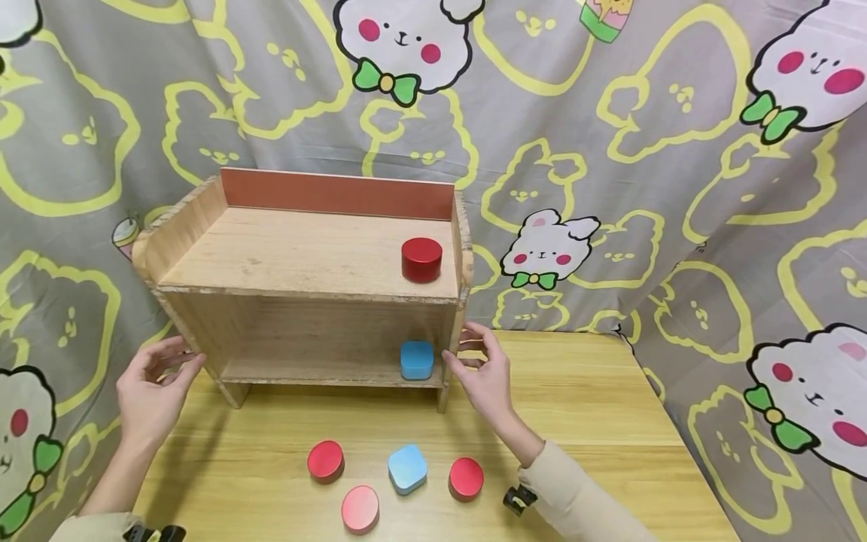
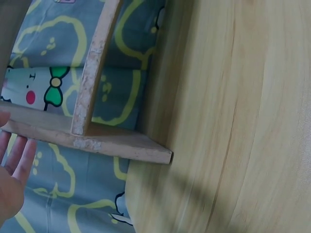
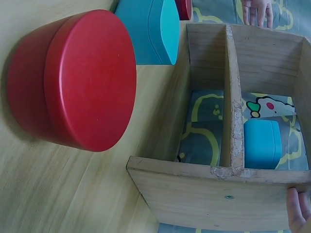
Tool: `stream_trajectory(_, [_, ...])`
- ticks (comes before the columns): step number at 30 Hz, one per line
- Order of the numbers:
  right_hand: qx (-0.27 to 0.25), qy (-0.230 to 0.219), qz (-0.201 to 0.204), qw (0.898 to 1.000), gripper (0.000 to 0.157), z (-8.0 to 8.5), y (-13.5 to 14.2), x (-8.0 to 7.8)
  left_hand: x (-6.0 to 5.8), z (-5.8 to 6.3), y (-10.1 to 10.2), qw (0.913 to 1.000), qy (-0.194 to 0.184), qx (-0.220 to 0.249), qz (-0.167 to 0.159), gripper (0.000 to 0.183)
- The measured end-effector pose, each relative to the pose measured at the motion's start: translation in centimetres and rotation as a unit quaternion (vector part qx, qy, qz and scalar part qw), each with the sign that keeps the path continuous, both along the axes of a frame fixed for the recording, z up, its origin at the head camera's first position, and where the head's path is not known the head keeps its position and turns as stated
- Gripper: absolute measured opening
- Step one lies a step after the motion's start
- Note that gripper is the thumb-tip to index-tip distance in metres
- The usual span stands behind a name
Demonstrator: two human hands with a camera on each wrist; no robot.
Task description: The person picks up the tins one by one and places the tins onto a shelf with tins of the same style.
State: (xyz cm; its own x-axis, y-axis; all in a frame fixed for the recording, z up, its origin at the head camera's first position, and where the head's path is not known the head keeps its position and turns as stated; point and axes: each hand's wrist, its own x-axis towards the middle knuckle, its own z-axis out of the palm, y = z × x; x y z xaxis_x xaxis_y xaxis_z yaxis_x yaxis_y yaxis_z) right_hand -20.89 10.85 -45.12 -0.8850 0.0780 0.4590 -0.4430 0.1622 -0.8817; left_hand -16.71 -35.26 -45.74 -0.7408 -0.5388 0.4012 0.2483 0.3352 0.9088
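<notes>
A two-tier wooden shelf [image 1: 305, 252] stands on the table between my hands. My left hand [image 1: 154, 388] grips the front edge of its left side panel, thumb at the edge and fingers along the outer face. On the opposite side my right hand [image 1: 488, 373] holds the right panel's edge, its thumb [image 1: 452, 363] in front. A red round tin [image 1: 421, 261] sits at the right of the top tier. Below it, a blue rounded-square tin [image 1: 416, 360] rests on the lower tier, close to the right panel.
In front of the shelf lie two red round tins [image 1: 326, 461] [image 1: 466, 479], a pink round tin [image 1: 360, 509] and another blue rounded-square tin [image 1: 408, 469]. A patterned curtain [image 1: 555, 165] hangs behind and beside the wooden table [image 1: 582, 421].
</notes>
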Motion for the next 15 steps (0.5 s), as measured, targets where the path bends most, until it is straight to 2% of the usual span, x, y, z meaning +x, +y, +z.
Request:
stream_trajectory(6, [0.005,0.003,-0.006,1.000,0.051,0.14,-0.08,0.03,-0.45,0.01,0.04,0.9997,0.019,0.014,-0.004,0.037])
stream_trajectory(15, [0.010,0.008,-0.015,1.000,0.052,0.19,-0.27,0.27,-0.73,0.06,-0.14,0.9998,0.015,0.011,-0.007,0.036])
